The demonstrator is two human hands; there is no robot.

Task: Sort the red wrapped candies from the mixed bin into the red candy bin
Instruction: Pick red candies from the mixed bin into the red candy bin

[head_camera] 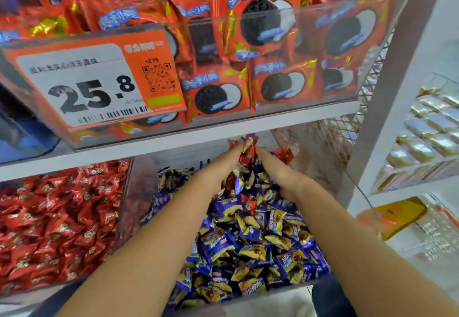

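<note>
The mixed bin (pixel 139 192) holds a heap of blue-and-yellow wrapped candies (pixel 250 247) with a few red ones, such as a red candy (pixel 284 155) at the back right. Both my arms reach deep into it. My left hand (pixel 224 158) and my right hand (pixel 273 166) lie with fingers stretched forward, fingertips close together at the back of the bin. Between them they press a small clump of red and blue candies (pixel 249 149), lifted above the heap. The red candy bin (pixel 62 217), full of red wrapped candies, stands directly to the left.
A white shelf board (pixel 198 140) runs just above my hands. On it sits a clear box of red cookie packs (pixel 273 50) with an orange price tag (pixel 99 78). A white upright (pixel 387 108) and shelves of gold-wrapped sweets (pixel 427 137) are to the right.
</note>
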